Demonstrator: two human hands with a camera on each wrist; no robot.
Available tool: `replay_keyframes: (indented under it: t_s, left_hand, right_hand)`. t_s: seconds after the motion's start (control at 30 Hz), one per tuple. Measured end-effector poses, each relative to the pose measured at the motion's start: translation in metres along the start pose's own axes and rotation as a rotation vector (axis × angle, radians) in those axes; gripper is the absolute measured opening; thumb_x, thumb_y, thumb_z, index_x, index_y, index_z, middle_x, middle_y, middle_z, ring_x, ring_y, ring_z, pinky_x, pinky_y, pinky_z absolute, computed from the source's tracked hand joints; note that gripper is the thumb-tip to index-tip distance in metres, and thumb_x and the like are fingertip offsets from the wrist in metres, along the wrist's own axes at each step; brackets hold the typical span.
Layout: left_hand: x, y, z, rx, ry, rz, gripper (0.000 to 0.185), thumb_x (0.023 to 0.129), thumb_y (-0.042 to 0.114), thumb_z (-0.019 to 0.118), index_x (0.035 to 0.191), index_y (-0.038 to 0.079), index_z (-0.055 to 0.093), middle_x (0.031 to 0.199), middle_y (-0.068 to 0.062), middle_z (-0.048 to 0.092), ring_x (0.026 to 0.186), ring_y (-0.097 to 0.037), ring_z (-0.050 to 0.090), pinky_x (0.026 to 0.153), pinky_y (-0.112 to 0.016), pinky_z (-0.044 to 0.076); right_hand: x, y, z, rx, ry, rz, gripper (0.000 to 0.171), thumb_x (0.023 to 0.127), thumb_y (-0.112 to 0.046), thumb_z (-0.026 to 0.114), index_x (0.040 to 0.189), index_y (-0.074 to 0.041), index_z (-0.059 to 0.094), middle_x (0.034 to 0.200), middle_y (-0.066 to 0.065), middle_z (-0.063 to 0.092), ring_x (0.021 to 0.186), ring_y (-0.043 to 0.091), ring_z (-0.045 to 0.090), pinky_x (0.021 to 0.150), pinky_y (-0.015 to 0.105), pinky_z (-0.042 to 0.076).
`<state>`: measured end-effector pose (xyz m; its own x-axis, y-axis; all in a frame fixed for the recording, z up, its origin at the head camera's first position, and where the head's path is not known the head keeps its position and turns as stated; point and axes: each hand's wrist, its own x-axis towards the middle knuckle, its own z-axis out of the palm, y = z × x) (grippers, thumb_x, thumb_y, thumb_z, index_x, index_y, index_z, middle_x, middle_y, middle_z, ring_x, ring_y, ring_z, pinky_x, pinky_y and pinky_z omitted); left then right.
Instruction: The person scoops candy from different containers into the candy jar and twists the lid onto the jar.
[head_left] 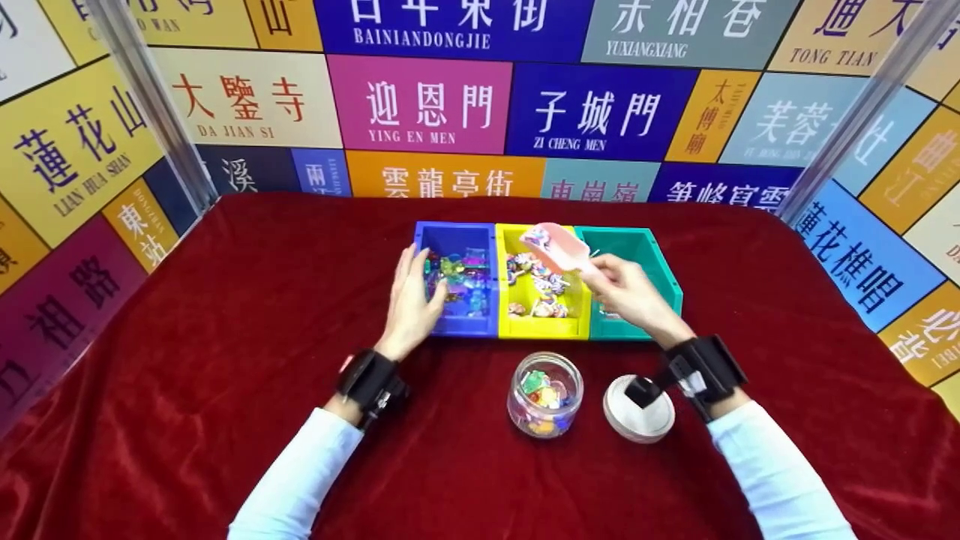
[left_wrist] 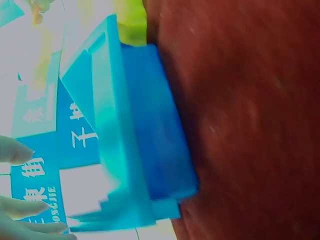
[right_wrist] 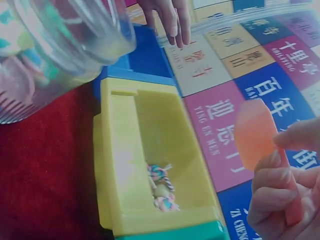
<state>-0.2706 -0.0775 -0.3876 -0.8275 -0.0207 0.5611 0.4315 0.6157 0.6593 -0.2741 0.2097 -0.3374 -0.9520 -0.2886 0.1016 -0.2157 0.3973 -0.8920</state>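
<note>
My right hand (head_left: 634, 296) grips the handle of a pink scoop (head_left: 571, 253) held above the yellow bin (head_left: 544, 330). Small wrapped candies with striped colours lie in the scoop's bowl. More of these candies (head_left: 551, 309) are in the yellow bin. My left hand (head_left: 411, 304), fingers spread, is at the left side of the blue bin (head_left: 465, 328), which holds shiny translucent pieces (head_left: 472, 277). Whether it touches the rim is unclear. Nearer me stands an uncovered glass jar (head_left: 516, 401) with colourful pieces inside. Right of it lies a round pale lid (head_left: 643, 424).
A green bin (head_left: 667, 262) adjoins the yellow one on the right; its contents are mostly hidden by my right hand. Dark red cloth (head_left: 187, 360) covers the table. Behind stands a wall of colourful lettered panels (head_left: 427, 105), with clear upright posts (head_left: 161, 120) at the corners.
</note>
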Motion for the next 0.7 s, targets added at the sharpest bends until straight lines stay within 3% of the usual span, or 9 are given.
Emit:
replay_keyframes:
  t_s: [0.13,0.23,0.33,0.43,0.7]
  left_hand:
    - [-0.001,0.01,0.004,-0.083,0.024,0.11,0.04,0.081,0.004,0.055,0.118,-0.011,0.047,0.129,-0.028,0.04,0.124,-0.036,0.033,0.106,-0.04,0.024]
    - [-0.003,0.018,0.007,-0.147,-0.026,0.174,0.039,0.081,0.004,0.057,0.117,-0.009,0.048,0.124,-0.025,0.047,0.119,-0.034,0.041,0.102,-0.039,0.03]
    - [-0.007,0.026,0.009,-0.21,-0.138,0.191,0.04,0.083,0.008,0.058,0.118,-0.007,0.047,0.119,-0.024,0.051,0.111,-0.033,0.048,0.097,-0.04,0.037]
    - [-0.012,0.034,0.012,-0.268,-0.287,0.167,0.043,0.085,0.015,0.059,0.12,-0.006,0.047,0.119,-0.022,0.052,0.11,-0.032,0.049,0.093,-0.041,0.039]
    - [-0.022,0.044,0.018,-0.362,-0.654,0.118,0.056,0.083,0.03,0.062,0.127,0.001,0.043,0.126,-0.014,0.049,0.117,-0.025,0.046,0.098,-0.037,0.036]
  right_hand:
    - [-0.016,0.0,-0.011,0.064,-0.03,-0.041,0.036,0.09,-0.022,0.051,0.11,0.008,0.05,0.064,0.004,0.045,0.05,0.007,0.038,0.042,0.015,0.034]
    - [-0.028,0.0,-0.018,0.087,-0.075,-0.053,0.034,0.09,-0.021,0.051,0.108,0.007,0.052,0.063,0.003,0.046,0.049,0.006,0.038,0.042,0.014,0.031]
    - [-0.04,0.0,-0.024,0.079,-0.116,-0.061,0.029,0.089,-0.019,0.053,0.105,0.005,0.056,0.061,0.002,0.045,0.049,0.007,0.036,0.04,0.016,0.028]
    - [-0.05,0.0,-0.03,0.061,-0.152,-0.069,0.025,0.089,-0.017,0.054,0.103,0.003,0.059,0.061,0.002,0.043,0.05,0.008,0.036,0.04,0.019,0.028]
    - [-0.069,0.0,-0.044,-0.028,-0.257,-0.133,0.016,0.088,-0.01,0.054,0.1,-0.002,0.062,0.065,0.01,0.047,0.054,0.01,0.04,0.042,0.024,0.032]
